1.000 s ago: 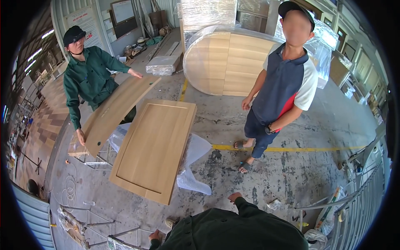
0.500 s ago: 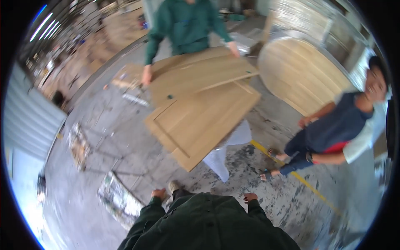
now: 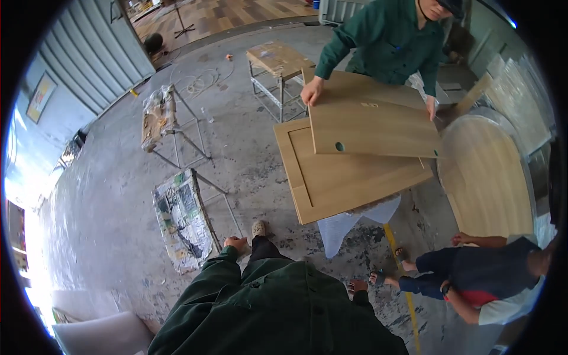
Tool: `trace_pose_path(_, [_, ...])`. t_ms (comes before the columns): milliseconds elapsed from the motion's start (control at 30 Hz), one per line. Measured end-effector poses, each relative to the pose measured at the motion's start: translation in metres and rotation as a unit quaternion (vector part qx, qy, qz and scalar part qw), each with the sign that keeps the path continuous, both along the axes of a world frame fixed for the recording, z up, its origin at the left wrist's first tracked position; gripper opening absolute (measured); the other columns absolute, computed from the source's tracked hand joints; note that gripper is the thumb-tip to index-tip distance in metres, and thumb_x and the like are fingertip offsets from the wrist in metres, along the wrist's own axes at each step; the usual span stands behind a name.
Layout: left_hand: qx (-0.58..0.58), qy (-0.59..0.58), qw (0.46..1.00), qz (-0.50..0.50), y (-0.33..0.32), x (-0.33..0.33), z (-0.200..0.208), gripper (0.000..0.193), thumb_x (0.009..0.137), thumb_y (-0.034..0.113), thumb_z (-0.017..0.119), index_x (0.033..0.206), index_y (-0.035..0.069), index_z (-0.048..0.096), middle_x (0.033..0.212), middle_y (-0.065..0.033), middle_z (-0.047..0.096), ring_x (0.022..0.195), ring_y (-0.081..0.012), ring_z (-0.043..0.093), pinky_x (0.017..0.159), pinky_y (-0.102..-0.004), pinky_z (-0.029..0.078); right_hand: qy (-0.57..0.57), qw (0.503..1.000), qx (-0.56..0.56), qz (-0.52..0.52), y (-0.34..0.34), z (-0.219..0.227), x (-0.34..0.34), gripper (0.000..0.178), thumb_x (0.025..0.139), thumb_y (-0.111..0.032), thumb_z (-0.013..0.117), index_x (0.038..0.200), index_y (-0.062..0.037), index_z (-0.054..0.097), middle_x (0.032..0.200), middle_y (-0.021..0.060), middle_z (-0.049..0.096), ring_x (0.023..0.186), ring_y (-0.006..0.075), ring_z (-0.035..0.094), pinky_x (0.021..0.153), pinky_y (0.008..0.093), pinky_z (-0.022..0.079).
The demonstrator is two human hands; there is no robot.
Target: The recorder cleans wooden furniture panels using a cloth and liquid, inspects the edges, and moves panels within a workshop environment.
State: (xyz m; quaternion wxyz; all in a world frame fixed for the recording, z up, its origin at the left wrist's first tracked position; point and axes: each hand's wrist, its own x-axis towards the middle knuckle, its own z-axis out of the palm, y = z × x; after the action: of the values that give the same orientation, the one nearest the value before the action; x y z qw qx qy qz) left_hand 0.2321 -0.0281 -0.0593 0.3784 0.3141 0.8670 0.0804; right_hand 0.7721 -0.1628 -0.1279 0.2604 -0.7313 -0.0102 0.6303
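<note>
My left hand (image 3: 236, 243) hangs by my side with nothing in it, its fingers loosely apart. It is nearest to a stand with a paint-stained, plastic-wrapped top (image 3: 184, 222) and thin metal legs. My right hand (image 3: 357, 287) hangs low on the other side, partly hidden by my sleeve; its fingers look loose and empty. Ahead of me, a framed wooden panel (image 3: 355, 183) lies on a support draped with white sheeting (image 3: 333, 234). Above it, a co-worker in a green shirt (image 3: 378, 44) grips a second wooden panel (image 3: 373, 124) with both hands; two small dark green spots mark its near edge.
A metal-legged stool (image 3: 278, 57) and a wrapped stand (image 3: 158, 118) are on the concrete floor. Another person (image 3: 494, 269) is at the right, near a rounded wooden board (image 3: 491, 177). A yellow line (image 3: 408, 302) crosses the floor. A pale foam-like roll (image 3: 103, 336) lies lower left.
My view has turned left, bringing the stands and the metal wall further in. The co-worker's panel and the framed panel now appear further right. My hands still hang at my sides.
</note>
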Motion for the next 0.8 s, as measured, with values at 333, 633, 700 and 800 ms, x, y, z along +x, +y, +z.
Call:
trace_pose_path(333, [-0.02, -0.012, 0.996, 0.089, -0.011, -0.04, 0.001, 0.046, 0.066, 0.044, 0.067, 0.089, 0.004, 0.067, 0.082, -0.0134, 0.066, 0.081, -0.025, 0.063, 0.075, -0.0345, 0.049, -0.095, 0.957, 0.197, 0.189, 0.122, 0.089, -0.083, 0.016, 0.076, -0.016, 0.063, 0.083, -0.0022, 0.06, 0.069, 0.004, 0.059, 0.06, 0.0118, 0.057, 0.051, 0.0261, 0.044])
trace_pose_path(633, [-0.004, -0.062, 0.98, 0.187, 0.024, -0.096, 0.006, 0.045, 0.065, 0.043, 0.068, 0.089, 0.005, 0.067, 0.092, -0.0154, 0.064, 0.091, -0.028, 0.061, 0.083, -0.0349, 0.047, -0.025, 0.901, 0.34, 0.269, 0.233, 0.211, -0.224, 0.009, 0.08, -0.01, 0.06, 0.081, -0.0014, 0.058, 0.071, 0.0031, 0.06, 0.063, 0.0085, 0.056, 0.057, 0.0212, 0.046])
trace_pose_path(700, [0.006, -0.033, 0.987, 0.158, 0.041, -0.108, 0.0, 0.044, 0.065, 0.041, 0.068, 0.09, 0.005, 0.067, 0.088, -0.0147, 0.065, 0.085, -0.0254, 0.063, 0.077, -0.0336, 0.049, -0.018, 0.906, 0.336, 0.257, 0.254, 0.229, -0.248, 0.008, 0.08, -0.008, 0.06, 0.08, -0.0005, 0.057, 0.072, 0.003, 0.059, 0.064, 0.0077, 0.055, 0.058, 0.0213, 0.046])
trace_pose_path(800, [0.012, -0.065, 0.982, 0.176, 0.059, -0.13, -0.006, 0.043, 0.066, 0.04, 0.067, 0.09, 0.004, 0.067, 0.087, -0.0153, 0.065, 0.082, -0.0256, 0.063, 0.075, -0.0337, 0.049, 0.007, 0.886, 0.371, 0.279, 0.285, 0.235, -0.276, 0.008, 0.081, -0.009, 0.058, 0.084, -0.0008, 0.056, 0.074, 0.0036, 0.059, 0.062, 0.0086, 0.054, 0.062, 0.0209, 0.045])
